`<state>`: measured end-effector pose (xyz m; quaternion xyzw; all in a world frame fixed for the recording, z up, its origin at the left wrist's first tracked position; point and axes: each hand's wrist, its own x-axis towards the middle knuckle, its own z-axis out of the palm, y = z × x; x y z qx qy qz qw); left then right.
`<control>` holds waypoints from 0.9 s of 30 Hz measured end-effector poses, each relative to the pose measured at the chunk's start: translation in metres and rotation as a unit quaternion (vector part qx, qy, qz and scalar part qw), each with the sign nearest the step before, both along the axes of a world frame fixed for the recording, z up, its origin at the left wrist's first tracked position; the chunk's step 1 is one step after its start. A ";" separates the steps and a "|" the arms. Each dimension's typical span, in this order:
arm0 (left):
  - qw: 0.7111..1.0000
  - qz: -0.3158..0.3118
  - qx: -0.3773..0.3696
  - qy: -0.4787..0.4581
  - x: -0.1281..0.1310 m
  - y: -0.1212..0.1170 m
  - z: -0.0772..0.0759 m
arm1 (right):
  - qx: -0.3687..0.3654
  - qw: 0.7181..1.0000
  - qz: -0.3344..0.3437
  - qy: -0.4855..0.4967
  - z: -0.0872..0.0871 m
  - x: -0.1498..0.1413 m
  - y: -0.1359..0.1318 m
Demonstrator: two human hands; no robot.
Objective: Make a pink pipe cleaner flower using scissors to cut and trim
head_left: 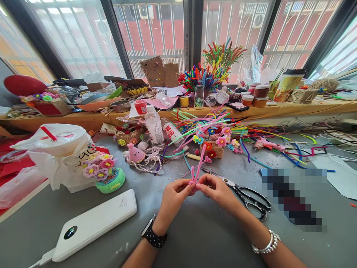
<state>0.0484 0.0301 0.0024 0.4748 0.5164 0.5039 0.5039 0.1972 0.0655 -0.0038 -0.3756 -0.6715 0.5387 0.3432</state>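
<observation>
Fingers (185, 187): pressed together, pinching the low, bunched part of the pink fuzzy wire (200, 163), with left hand (173, 200) and right hand (223, 194) close beside each other.
Wire spot: up in both hands, left of the scissors (236, 189), near the blade tips.
Wire ends: poking up past the fingers, one long, one short.
Weight: very light, by the look of it.
Feel: likely soft and fuzzy outside, thin and bendy inside; should not slip much.
Bending: should be easy, and likely to hold a new shape.
Breaking: not likely to snap, but might get squashed by a hard squeeze.
Best hold: low on the bunch, gently, with both long and short ends left free.
Flower basket (216, 150): just behind the scissors' tips.
</observation>
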 end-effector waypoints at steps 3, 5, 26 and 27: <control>1.000 -0.002 -0.015 -0.011 0.000 0.000 0.001 | -0.009 1.000 0.005 0.009 0.001 0.001 0.000; 1.000 -0.001 -0.017 -0.017 0.000 0.000 0.000 | -0.013 1.000 0.008 0.014 0.002 0.002 0.000; 0.998 0.003 -0.046 -0.052 0.000 0.001 0.002 | -0.176 0.974 0.019 0.140 -0.003 -0.005 0.000; 0.998 -0.001 -0.047 -0.052 0.000 0.001 0.002 | -0.175 0.974 0.018 0.143 -0.002 -0.005 0.000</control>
